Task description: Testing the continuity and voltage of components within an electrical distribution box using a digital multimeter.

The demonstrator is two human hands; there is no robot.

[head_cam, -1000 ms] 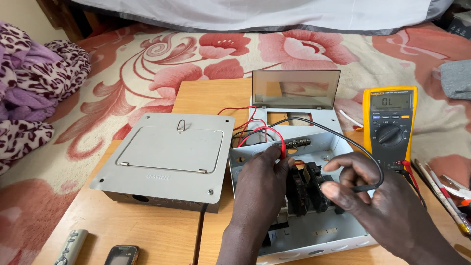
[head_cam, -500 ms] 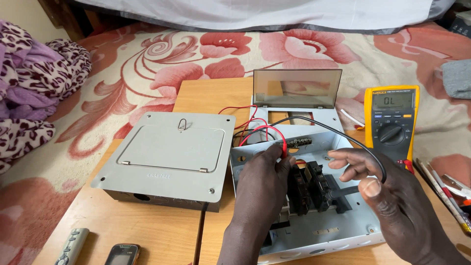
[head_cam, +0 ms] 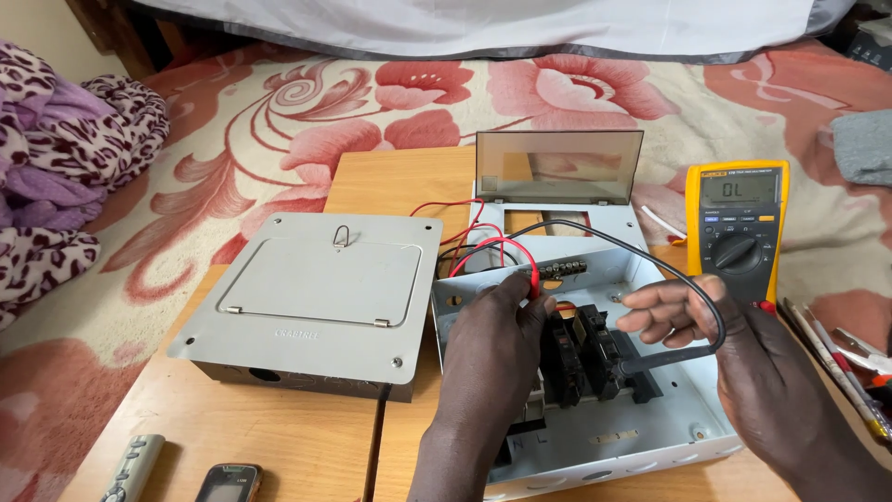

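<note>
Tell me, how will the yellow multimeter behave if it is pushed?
The yellow multimeter seems to stand propped and tilted, so a push near its top may tip it backwards. Its casing looks rubbery, so it probably grips the table rather than slides. The attached black lead may tug it.

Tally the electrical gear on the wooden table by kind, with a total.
Grey metal breaker boxes: 2, closed box and open box
Yellow multimeter: 1
Test probes: 2, red probe at the left hand, black probe in the right hand
Black circuit breakers: at least 2
Total: 7
</note>
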